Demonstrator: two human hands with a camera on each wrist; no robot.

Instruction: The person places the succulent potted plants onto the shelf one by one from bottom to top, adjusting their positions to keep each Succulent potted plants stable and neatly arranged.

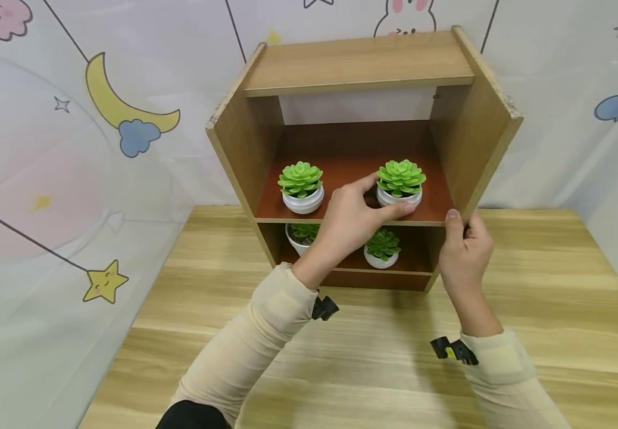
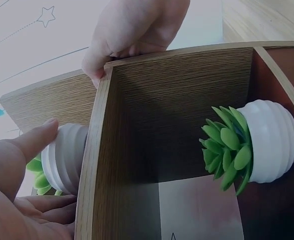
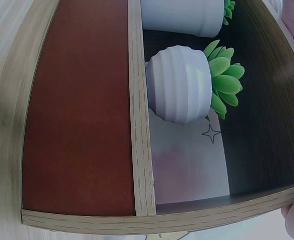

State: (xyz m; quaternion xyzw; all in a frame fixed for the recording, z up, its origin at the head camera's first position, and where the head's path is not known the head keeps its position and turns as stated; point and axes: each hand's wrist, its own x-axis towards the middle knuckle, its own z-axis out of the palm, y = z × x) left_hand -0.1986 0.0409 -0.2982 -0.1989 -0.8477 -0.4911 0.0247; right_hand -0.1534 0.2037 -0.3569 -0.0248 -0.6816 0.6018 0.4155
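A potted succulent (image 1: 401,179), bright green in a ribbed white pot, stands at the right of the wooden shelf unit's upper board. My left hand (image 1: 347,215) holds its pot, thumb across the front and fingers round the left side. In the left wrist view, this white pot (image 2: 69,157) lies between thumb and fingers. My right hand (image 1: 465,253) grips the front edge of the right side panel (image 1: 483,143), thumb on the edge. A second bright green succulent (image 1: 301,186) stands at the left of the same board.
Below, a darker green succulent (image 1: 383,247) stands on the right, and another pot (image 1: 299,239) on the left is partly behind my left wrist. The unit's top board (image 1: 359,62) spans above. It stands on a wood-grain table (image 1: 550,286) before a printed cloth backdrop (image 1: 191,173).
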